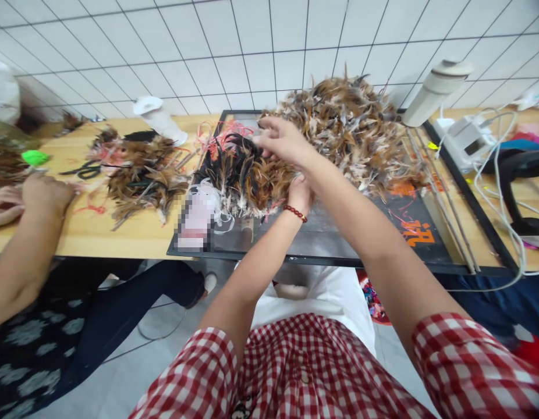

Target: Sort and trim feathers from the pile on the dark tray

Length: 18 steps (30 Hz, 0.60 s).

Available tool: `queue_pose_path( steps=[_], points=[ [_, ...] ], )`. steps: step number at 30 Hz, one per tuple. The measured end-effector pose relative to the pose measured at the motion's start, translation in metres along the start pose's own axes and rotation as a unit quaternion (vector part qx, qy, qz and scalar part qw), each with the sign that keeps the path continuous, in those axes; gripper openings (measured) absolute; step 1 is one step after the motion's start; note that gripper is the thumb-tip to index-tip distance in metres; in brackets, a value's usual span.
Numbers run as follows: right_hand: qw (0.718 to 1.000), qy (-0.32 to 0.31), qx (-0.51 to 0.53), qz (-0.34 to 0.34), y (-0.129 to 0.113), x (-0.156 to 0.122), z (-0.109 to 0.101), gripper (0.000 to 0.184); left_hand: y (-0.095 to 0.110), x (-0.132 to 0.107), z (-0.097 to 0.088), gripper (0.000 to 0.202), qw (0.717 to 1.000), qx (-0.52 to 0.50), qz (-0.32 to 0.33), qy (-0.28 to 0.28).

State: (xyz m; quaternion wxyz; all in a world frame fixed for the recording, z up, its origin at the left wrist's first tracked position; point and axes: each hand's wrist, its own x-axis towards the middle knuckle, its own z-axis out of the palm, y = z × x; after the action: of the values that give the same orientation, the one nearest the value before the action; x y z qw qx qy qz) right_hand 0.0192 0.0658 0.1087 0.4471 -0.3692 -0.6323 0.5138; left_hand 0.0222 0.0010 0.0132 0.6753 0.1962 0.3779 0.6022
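Observation:
My left hand (301, 192), with a red bead bracelet (295, 213) at its wrist, is at the right edge of a bunch of brown and black feathers (252, 177). Its fingers are mostly hidden by the feathers and my right forearm. My right hand (280, 138) crosses above it, over the bunch's upper end, with loosely bent fingers apart. I see nothing held in it. Pink-red strings (228, 137) lie beside the dark feathers. Behind and to the right rises a large heap of brown and cream feathers (348, 128).
A dark-framed board (339, 233) lies under the feathers, with thin sticks (448, 209) on its right side. A white flask (438, 93), chargers (468, 139) and cables stand right. At left are scissors (88, 169), more feathers (142, 174) and another person's hands (46, 195).

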Motion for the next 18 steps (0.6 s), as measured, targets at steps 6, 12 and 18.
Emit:
queue_pose_path(
  steps=[6,12,18],
  points=[
    [0.960,0.105,-0.258,-0.040,0.007,-0.057,-0.123,0.006,0.002,-0.008,0.005,0.028,0.999,0.026,0.008,0.033],
    [0.840,-0.049,-0.539,-0.032,0.048,-0.114,-0.148,0.039,0.005,-0.008,0.006,0.027,0.998,0.023,0.013,0.050],
    [0.817,-0.017,-0.575,-0.044,0.057,-0.112,-0.144,0.028,0.004,-0.007,0.004,0.031,0.998,0.027,0.022,0.043]
  ],
)
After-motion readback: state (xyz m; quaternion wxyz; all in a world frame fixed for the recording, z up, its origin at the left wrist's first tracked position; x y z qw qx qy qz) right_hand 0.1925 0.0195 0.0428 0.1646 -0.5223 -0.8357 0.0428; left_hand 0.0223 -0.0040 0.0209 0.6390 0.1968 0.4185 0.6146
